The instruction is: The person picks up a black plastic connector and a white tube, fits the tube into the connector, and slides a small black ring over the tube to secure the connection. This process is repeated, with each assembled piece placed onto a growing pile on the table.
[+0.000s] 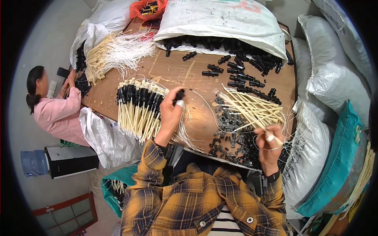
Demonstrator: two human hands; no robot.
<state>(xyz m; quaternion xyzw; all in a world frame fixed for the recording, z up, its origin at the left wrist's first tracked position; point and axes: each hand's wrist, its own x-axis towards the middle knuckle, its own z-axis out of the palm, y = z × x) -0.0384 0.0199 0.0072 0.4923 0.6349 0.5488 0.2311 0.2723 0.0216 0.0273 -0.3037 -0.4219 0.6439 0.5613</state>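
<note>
My left hand point(170, 116) is closed around a black plastic fitting point(180, 94), beside a row of pale sticks with black fittings point(136, 96) on them. At the right, my right hand point(269, 151) pinches a pale stick point(278, 142) with a thin white string by its near end. That stick slants away to the left over a heap of loose pale sticks point(256, 108). Small dark clips point(232, 139) are scattered between my hands and under the right one. White bands wrap a digit on each hand.
A white woven sack point(220, 19) spills black fittings point(236, 72) onto the brown table point(173, 67). White-stringed sticks point(106, 55) lie at the far left, near a person in a pink top point(59, 110). Full sacks point(334, 67) crowd the right edge. A white bag point(108, 137) hangs at the left edge.
</note>
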